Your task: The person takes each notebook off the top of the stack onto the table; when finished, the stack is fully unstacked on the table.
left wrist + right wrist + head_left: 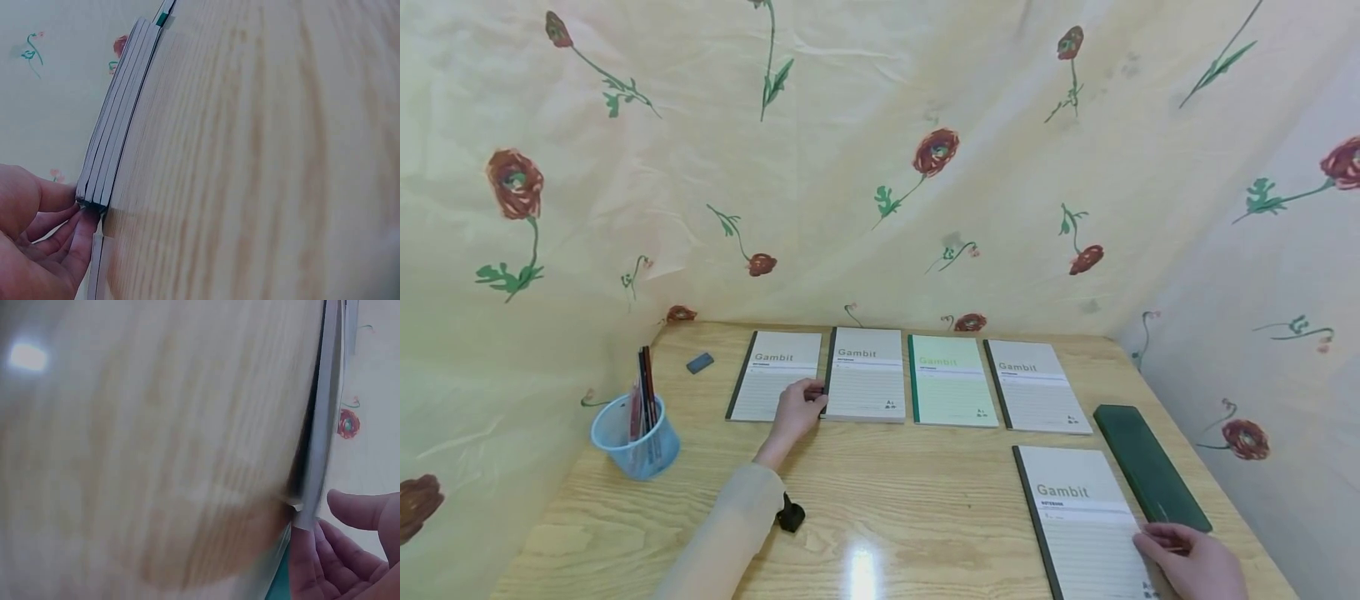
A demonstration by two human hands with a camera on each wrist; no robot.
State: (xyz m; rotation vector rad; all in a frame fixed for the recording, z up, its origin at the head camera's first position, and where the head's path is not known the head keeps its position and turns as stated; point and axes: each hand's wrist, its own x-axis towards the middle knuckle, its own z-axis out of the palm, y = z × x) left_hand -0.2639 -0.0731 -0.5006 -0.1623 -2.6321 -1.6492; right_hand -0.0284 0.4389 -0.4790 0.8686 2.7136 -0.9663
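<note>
1. Front notebook (1086,533), lower right of frame, lies left of the right hand (1195,560); long axis runs upper left to lower right. Right hand nearer — pinches its right edge, thumb above, fingers beneath.
2. Left hand (800,410), left of centre, pinches the spine edge of a notebook pile (867,379) lying to its upper right.
3. Covers: four in the back row, one green notebook (955,383) among them; one in front.
4. Pile perhaps four deep — left-wrist view too oblique to be sure.
5. One green case (1150,467), one blue cup (646,458), one eraser (700,362).
</note>
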